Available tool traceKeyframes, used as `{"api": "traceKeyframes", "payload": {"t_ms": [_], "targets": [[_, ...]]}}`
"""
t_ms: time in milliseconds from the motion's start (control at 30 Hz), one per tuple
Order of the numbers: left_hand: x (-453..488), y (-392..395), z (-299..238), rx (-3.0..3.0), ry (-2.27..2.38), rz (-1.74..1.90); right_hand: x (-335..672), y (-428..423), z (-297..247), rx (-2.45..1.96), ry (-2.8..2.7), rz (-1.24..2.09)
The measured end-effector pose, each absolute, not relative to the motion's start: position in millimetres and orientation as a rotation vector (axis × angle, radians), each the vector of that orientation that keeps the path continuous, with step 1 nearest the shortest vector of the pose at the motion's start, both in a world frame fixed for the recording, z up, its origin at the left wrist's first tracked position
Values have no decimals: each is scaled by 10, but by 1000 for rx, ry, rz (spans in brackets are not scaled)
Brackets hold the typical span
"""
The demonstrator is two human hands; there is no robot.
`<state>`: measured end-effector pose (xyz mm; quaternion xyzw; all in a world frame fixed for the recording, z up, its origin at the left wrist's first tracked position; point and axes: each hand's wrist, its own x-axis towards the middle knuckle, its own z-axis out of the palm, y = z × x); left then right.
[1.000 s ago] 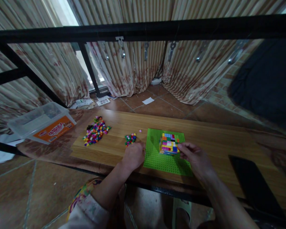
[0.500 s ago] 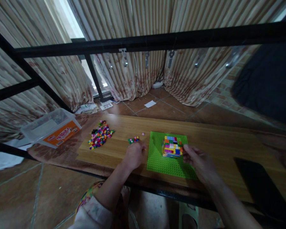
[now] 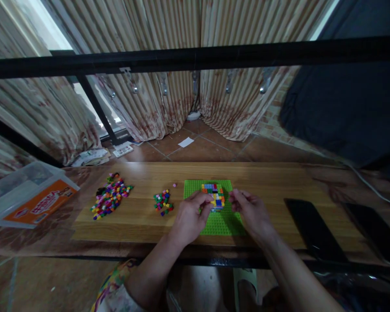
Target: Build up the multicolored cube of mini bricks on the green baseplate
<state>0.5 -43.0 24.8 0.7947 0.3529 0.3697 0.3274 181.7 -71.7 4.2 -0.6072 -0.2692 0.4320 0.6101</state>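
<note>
A green studded baseplate (image 3: 225,225) lies on the wooden board, bearing a block built of many-coloured toy bricks (image 3: 211,188). My left hand (image 3: 190,216) is at the block's near left side, partly covering it. Its thumb and forefinger pinch what looks like a small yellow toy brick (image 3: 212,200). Just right of the block, apart from it, is my right hand (image 3: 251,212), fingers curled and thumb and fingertips together. Whatever it may hold is hidden. Left of the baseplate lies a small group of loose bricks (image 3: 163,201), with one pink brick (image 3: 174,185) beyond it.
A larger pile of mixed bricks (image 3: 112,197) lies toward the left end of the wooden board (image 3: 143,229). Beyond it stands a clear plastic box with an orange label (image 3: 42,203). Two dark flat devices (image 3: 313,229) lie at the right. A black rail (image 3: 169,60) crosses behind.
My left hand has moved right, from the small loose group to the block. My right hand has drawn slightly away from the block's right side. The camera view has shifted right.
</note>
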Motion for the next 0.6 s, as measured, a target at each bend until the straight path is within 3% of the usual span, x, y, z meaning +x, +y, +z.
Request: {"api": "traceKeyframes", "payload": {"t_ms": [600], "targets": [[156,-384,203,2685,1038,956,1851,-732,41,-1399,-743,946]]}}
